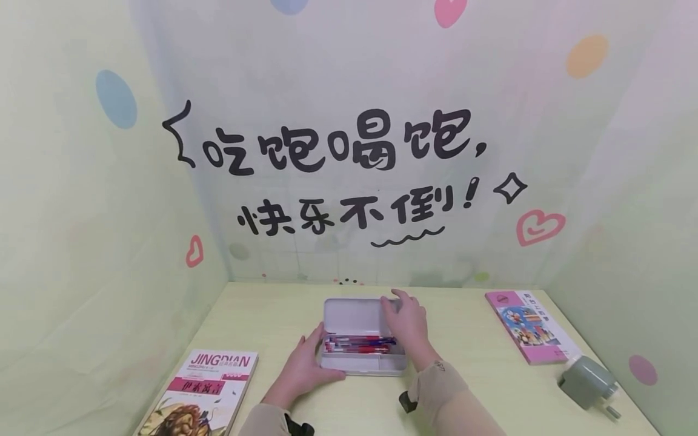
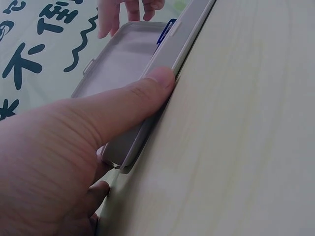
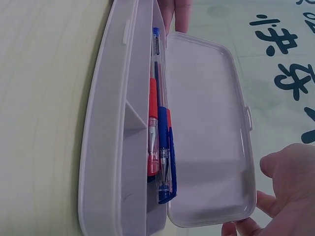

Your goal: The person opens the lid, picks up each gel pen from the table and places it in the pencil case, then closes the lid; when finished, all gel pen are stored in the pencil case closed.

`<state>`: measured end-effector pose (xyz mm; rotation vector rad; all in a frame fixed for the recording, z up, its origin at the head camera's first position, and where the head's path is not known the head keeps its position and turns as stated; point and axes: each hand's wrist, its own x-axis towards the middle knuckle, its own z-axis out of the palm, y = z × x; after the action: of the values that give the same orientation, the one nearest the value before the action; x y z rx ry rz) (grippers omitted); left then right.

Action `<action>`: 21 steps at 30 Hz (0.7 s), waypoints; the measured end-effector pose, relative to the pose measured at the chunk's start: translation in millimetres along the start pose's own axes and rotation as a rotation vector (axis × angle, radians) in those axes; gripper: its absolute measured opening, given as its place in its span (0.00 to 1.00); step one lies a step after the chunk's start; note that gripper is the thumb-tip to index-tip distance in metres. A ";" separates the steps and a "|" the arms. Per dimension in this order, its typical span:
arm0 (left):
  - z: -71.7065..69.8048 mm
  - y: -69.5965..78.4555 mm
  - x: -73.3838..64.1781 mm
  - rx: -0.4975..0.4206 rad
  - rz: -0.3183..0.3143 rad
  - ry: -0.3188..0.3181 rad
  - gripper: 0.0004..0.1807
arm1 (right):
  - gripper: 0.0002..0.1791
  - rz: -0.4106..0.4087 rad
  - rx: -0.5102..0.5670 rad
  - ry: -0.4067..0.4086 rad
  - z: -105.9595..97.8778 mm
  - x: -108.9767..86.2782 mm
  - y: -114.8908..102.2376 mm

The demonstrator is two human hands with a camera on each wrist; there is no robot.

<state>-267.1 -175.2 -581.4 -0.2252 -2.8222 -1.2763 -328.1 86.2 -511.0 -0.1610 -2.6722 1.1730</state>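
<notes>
A pale pencil case [image 1: 362,364] lies on the table with its lid [image 1: 353,317] raised at the back. Several red and blue pens [image 1: 357,345] fill its rear compartment; a small divider [image 3: 134,116] splits the front part. My left hand [image 1: 308,369] grips the case's left end, thumb [image 2: 147,91] along the front wall and the other fingers round the end, partly hidden. At the lid's right edge is my right hand [image 1: 406,324], its fingers [image 3: 248,227] reaching behind the corner. In the right wrist view its thumb [image 3: 270,164] stands apart from the lid.
A book with a lion picture [image 1: 202,393] lies at the front left. On the right are a pink-and-white book [image 1: 526,327] and a grey-green device, perhaps a pencil sharpener [image 1: 586,383]. Printed cloth walls [image 1: 349,260] enclose the table's back and sides.
</notes>
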 end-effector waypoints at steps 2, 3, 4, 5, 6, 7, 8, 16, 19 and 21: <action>0.1 0.7 0.1 0.001 -0.005 0.000 0.79 | 0.29 -0.007 0.016 0.012 -1.5 -1.4 -0.6; 0.3 0.6 0.2 0.002 -0.006 0.000 0.79 | 0.28 -0.008 0.023 0.016 -2.1 -2.1 -0.9; 0.5 0.4 0.2 0.003 -0.006 0.000 0.79 | 0.27 -0.016 0.025 0.022 -2.9 -2.9 -1.3; 0.7 0.4 0.2 0.002 0.000 0.004 0.79 | 0.26 -0.019 0.029 0.025 -3.5 -3.8 -1.6; 1.0 0.2 0.3 0.003 0.000 0.005 0.79 | 0.25 -0.023 0.034 0.027 -4.1 -4.9 -1.8; 1.2 0.1 0.4 0.004 0.002 0.006 0.79 | 0.25 -0.025 0.040 0.026 -4.8 -5.9 -1.9; 1.3 0.0 0.3 0.006 0.002 0.006 0.79 | 0.24 -0.029 0.042 0.024 -5.5 -6.9 -1.8; 0.9 0.0 0.2 0.004 -0.004 0.008 0.80 | 0.25 -0.066 0.063 -0.020 -14.0 -17.2 3.4; 1.1 -0.7 0.8 0.003 -0.006 0.007 0.80 | 0.23 -0.111 0.041 -0.026 -16.9 -23.5 6.6; 1.7 -2.1 1.1 0.011 -0.001 0.008 0.80 | 0.22 -0.146 0.022 -0.027 -18.2 -28.4 9.5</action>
<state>-268.4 -175.1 -584.0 -0.2178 -2.8227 -1.2590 -296.0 100.3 -510.4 0.0535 -2.6420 1.1659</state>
